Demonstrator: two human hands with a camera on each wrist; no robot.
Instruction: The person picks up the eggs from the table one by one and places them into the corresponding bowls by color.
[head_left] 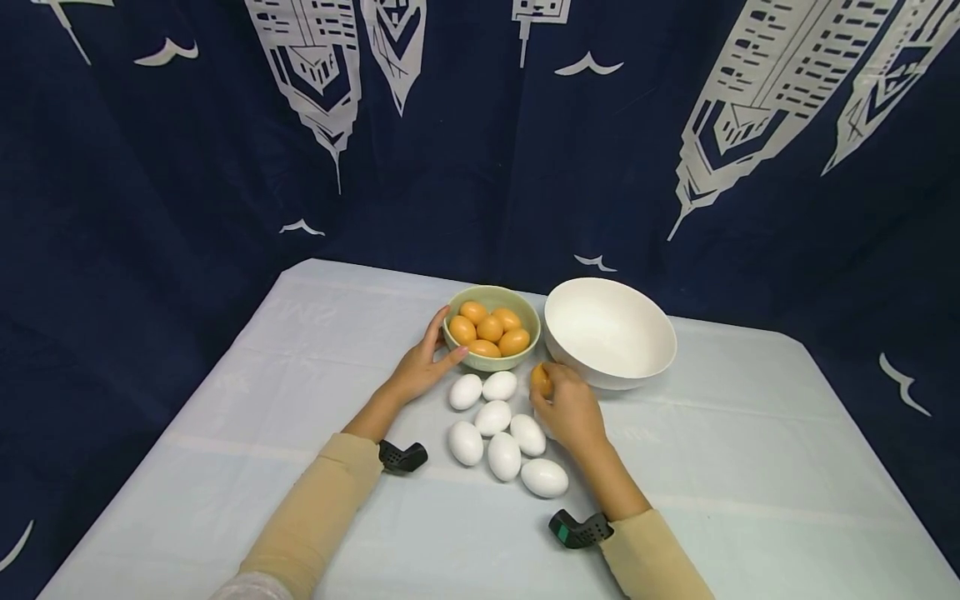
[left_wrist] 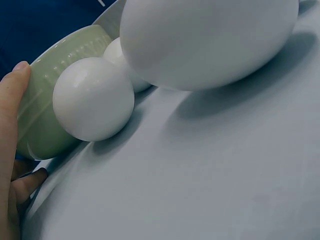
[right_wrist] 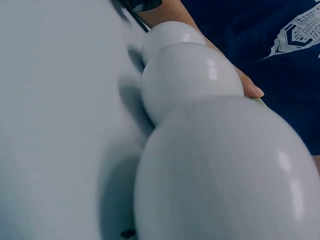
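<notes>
My left hand (head_left: 420,367) holds a light green bowl (head_left: 491,364) at its near left side, thumb along the front wall and fingers round the left. Several orange-yellow eggs (head_left: 490,327) lie in that bowl. Between the thumb and fingers of my right hand (head_left: 573,410) is another orange egg (head_left: 540,379), pinched in front of the gap between the two bowls and partly hidden by the fingers. Below the green bowl, several white eggs (head_left: 504,456) lie grouped on the table; one is mostly covered by my right hand. White eggs (right_wrist: 225,170) fill much of the right wrist view.
A larger white bowl (head_left: 611,325) stands at the back, to the right of the green one. Both are near the far edge of the white-covered table (head_left: 247,400). Behind it hangs a dark blue curtain (head_left: 480,183) with white printed buildings and birds.
</notes>
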